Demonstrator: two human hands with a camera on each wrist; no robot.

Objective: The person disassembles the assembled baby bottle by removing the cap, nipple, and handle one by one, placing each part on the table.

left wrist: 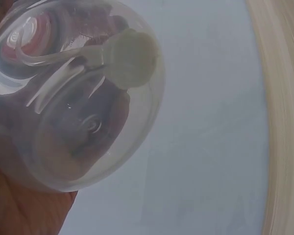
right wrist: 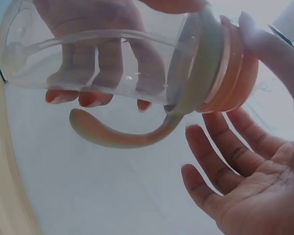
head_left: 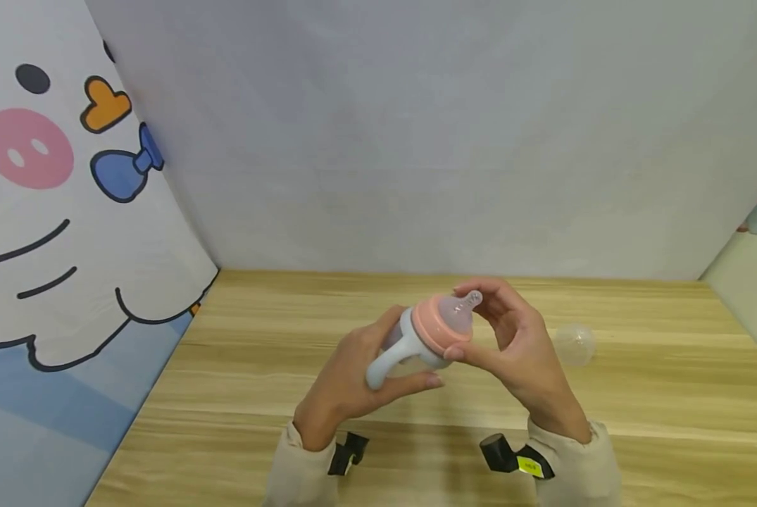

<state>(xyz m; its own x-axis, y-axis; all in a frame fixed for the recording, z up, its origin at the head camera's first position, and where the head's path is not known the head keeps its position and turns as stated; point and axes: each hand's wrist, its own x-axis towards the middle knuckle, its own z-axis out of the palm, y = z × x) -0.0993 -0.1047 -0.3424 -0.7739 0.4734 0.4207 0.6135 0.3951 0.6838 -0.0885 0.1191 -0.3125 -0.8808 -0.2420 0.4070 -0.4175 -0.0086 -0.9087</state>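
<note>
A clear baby bottle [right wrist: 112, 63] is held tilted above the table, its teat [head_left: 458, 313] pointing up and right. My left hand [head_left: 353, 370] grips it round the transparent body, with the pale blue handle [head_left: 386, 361] lying over that hand in the head view. My right hand [head_left: 522, 345] pinches the pink collar [head_left: 434, 326] between thumb and fingertips, its palm away from the bottle. Inside the bottle runs a thin straw [right wrist: 103, 35], ending in a whitish ball [left wrist: 132, 58] near the base, as the left wrist view shows.
A clear dome-shaped cap [head_left: 575, 344] sits on the wooden table [head_left: 258, 394], right of my right hand. Behind the table stands a pale wall [head_left: 448, 141]. A cartoon-printed panel [head_left: 48, 232] borders the left side.
</note>
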